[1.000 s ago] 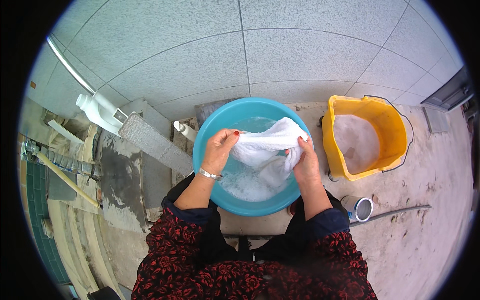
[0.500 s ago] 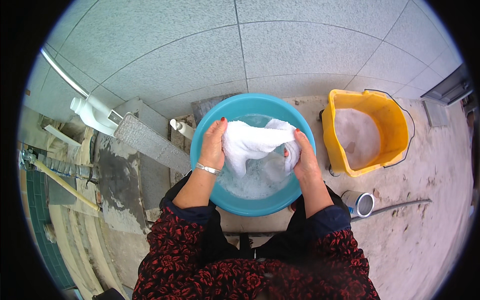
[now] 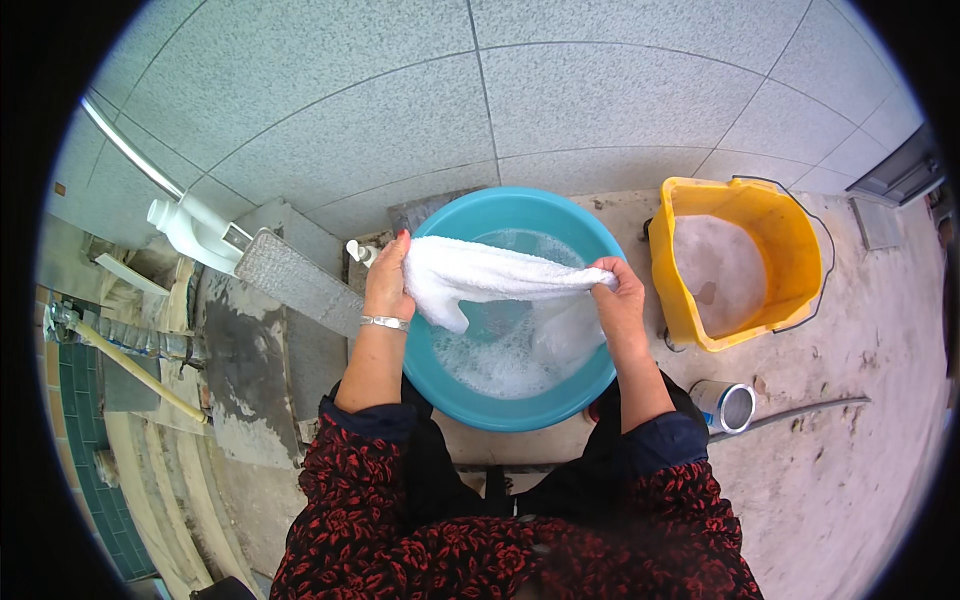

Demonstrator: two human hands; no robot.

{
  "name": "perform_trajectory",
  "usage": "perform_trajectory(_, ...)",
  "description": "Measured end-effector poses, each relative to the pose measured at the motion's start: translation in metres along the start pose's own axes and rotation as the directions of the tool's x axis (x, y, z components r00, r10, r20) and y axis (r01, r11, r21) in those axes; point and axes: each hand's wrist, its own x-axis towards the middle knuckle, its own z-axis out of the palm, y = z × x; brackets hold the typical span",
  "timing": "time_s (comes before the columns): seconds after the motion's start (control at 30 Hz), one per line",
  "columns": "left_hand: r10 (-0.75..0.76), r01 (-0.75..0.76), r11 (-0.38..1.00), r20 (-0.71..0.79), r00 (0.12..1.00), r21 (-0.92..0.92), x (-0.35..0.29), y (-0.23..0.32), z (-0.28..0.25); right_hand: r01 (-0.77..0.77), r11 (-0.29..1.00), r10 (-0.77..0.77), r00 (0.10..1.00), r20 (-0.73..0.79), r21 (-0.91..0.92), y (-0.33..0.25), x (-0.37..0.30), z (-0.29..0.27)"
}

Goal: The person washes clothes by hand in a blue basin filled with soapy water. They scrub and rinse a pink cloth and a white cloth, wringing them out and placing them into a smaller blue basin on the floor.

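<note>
A white terry towel is stretched between my hands above a round teal basin. My left hand grips its bunched left end over the basin's left rim, and a loose corner droops beside the fingers. At the right rim, my right hand pinches the narrow right end with the thumb on top. Foamy suds float on the water below, and a whitish, partly submerged shape lies under the right half of the towel; I cannot tell whether it is cloth.
A yellow bucket with cloudy, sudsy water stands to the right. Below it are a metal can and a dark hose. On the left are a white pump bottle, a stone slab and a white drainpipe. A tiled wall rises behind.
My hands have moved apart, the left one to the left and the right one slightly right. The towel, bunched before, is now pulled out long between them.
</note>
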Motion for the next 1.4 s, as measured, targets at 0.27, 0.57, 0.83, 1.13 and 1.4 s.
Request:
perform_trajectory(0.27,0.164,-0.150,0.806,0.027,0.986,0.573,0.043,-0.008,-0.020,-0.174,0.874,0.258,0.957,0.130,-0.454,0.034,-0.002,-0.006)
perform_trajectory(0.57,-0.106,-0.302,0.143,0.318,0.942,0.942,0.012,-0.042,-0.009,-0.146,0.780,0.281,0.951,0.131,-0.608,0.022,-0.007,-0.008)
perform_trajectory(0.83,-0.316,-0.522,-0.463,0.417,0.852,0.717,-0.023,-0.085,-0.012,-0.131,0.836,0.256,0.952,0.168,-0.533,0.041,-0.003,-0.015)
perform_trajectory(1.13,-0.256,-0.440,-0.658,0.368,0.894,0.612,-0.006,-0.103,-0.029,-0.162,0.866,0.265,0.951,0.158,-0.474,0.023,-0.006,-0.013)
perform_trajectory(1.4,-0.332,-0.455,-0.696,0.312,0.890,0.556,-0.011,-0.096,-0.028,-0.162,0.884,0.257,0.952,0.167,-0.438,0.046,0.000,-0.016)
